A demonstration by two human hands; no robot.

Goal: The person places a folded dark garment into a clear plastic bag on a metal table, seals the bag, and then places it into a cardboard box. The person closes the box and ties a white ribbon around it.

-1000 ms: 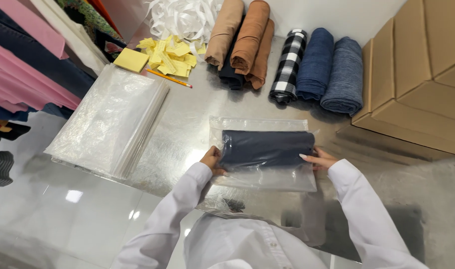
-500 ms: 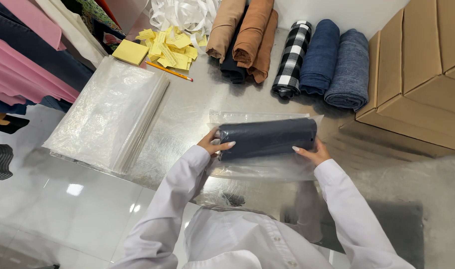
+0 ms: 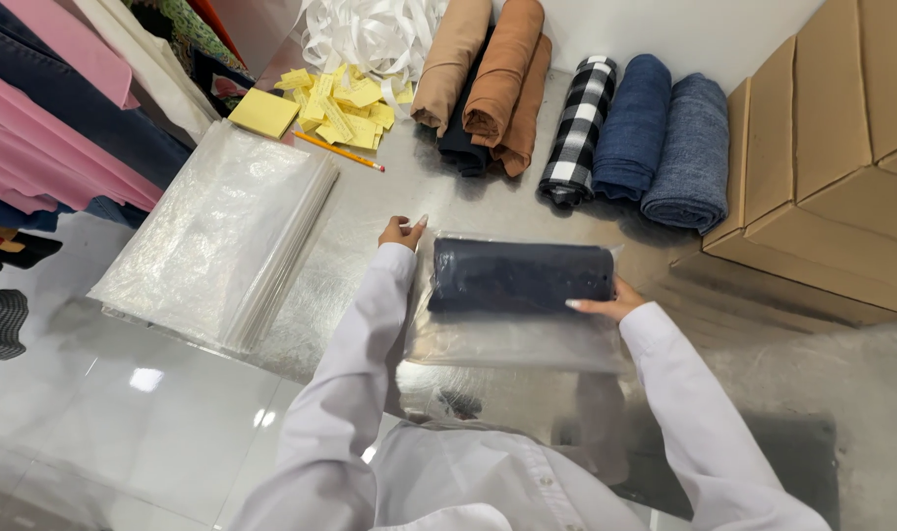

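Your hands, left [image 3: 401, 233] and right [image 3: 606, 300], press half-curled on either end of the bagged navy roll [image 3: 520, 276], pinning it to the counter [image 3: 389, 197].

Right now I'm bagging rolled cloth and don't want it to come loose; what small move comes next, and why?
Probably fold the loose bag flap over the dark roll and press it flat. The roll sits at the bag's far end, the empty part lies slack toward you, and the left hand and right hand bracket its ends.

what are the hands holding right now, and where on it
The right hand grips the right end of a dark navy fabric roll inside a clear plastic bag; the left hand touches the bag's left edge.
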